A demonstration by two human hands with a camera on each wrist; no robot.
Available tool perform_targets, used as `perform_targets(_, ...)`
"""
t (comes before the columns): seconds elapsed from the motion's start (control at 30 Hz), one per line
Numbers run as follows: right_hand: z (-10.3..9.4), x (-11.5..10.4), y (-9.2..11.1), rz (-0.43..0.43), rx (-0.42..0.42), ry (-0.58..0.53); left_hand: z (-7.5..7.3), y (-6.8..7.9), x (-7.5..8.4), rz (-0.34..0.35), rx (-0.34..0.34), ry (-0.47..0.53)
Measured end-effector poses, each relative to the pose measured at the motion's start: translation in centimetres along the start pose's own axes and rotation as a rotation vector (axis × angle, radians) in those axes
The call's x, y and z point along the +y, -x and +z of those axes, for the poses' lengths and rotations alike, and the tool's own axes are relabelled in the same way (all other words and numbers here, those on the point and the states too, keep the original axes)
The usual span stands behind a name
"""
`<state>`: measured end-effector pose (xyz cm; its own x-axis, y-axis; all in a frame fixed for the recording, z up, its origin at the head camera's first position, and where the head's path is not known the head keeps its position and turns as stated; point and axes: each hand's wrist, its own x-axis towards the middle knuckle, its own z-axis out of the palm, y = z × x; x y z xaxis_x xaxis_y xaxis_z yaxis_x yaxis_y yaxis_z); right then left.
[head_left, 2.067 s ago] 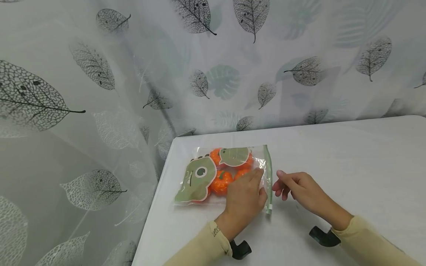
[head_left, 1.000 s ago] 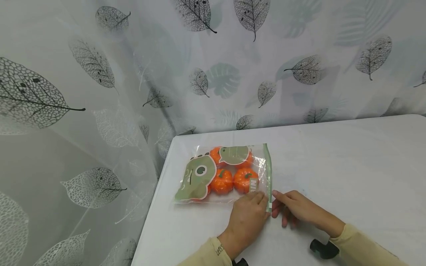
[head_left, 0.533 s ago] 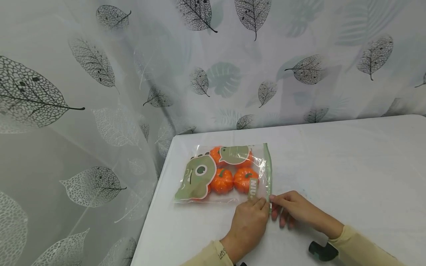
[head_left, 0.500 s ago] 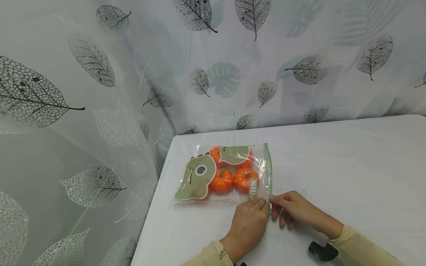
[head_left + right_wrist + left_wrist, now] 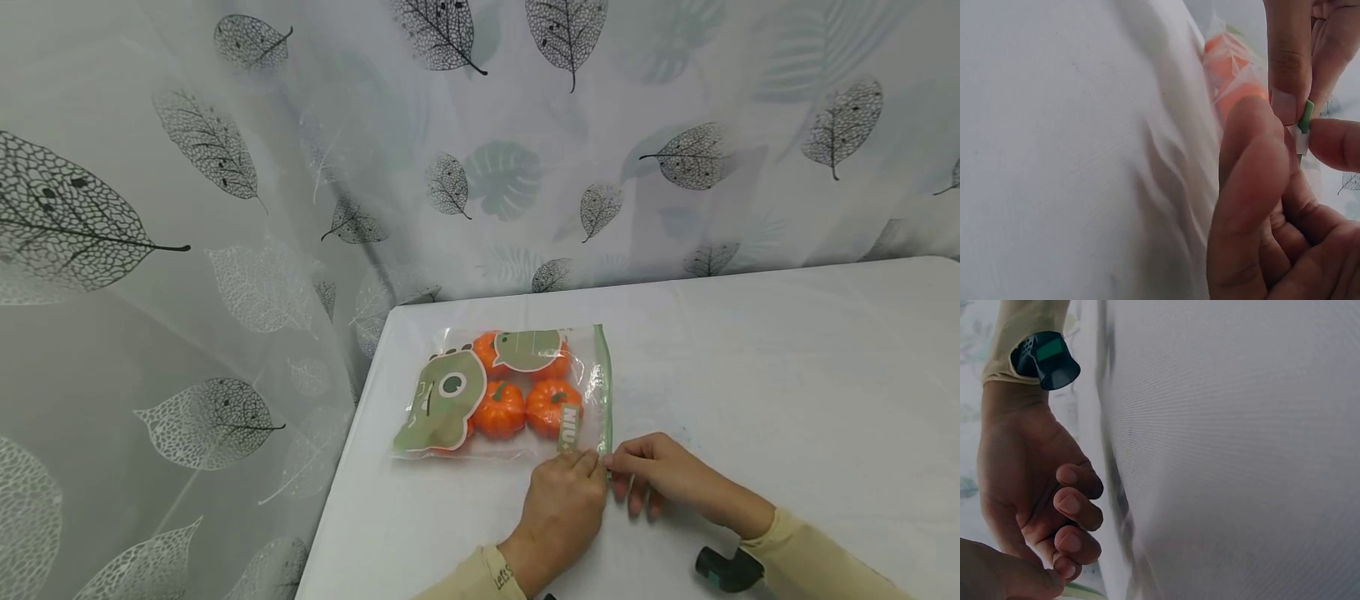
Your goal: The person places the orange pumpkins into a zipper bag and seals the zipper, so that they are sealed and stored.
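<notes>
A clear zip bag [image 5: 444, 392] printed with a green cartoon dinosaur lies flat on the table. Several small orange pumpkins [image 5: 500, 410] show inside it. Down its right side runs a green zip strip [image 5: 605, 387]. At the lower right corner my left hand [image 5: 562, 512] pinches the strip's end. My right hand [image 5: 671, 473] meets it from the right; in the right wrist view its thumb and forefinger pinch the small white slider [image 5: 1302, 142] on the strip. The left wrist view shows the right hand's other fingers [image 5: 1079, 509] loosely curled.
The white-covered table [image 5: 787, 375] stretches away to the right. A leaf-printed curtain [image 5: 510, 125] hangs behind it and along the left side. A dark wrist device [image 5: 727, 569] sits under the right sleeve.
My left hand has slid off the bag's middle down to its lower right corner. The right hand has come down and left onto the strip's end. The bag stays put.
</notes>
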<state>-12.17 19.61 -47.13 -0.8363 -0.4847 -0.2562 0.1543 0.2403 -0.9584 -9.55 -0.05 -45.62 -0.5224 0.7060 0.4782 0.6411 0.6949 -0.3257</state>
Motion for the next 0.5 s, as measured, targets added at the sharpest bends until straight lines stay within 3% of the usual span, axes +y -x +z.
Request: perform_targets(0.5,0.66,-0.17,-0.03,0.004,0.048,-0.007,-0.50,0.02,-0.31,0.014,0.014,-0.016)
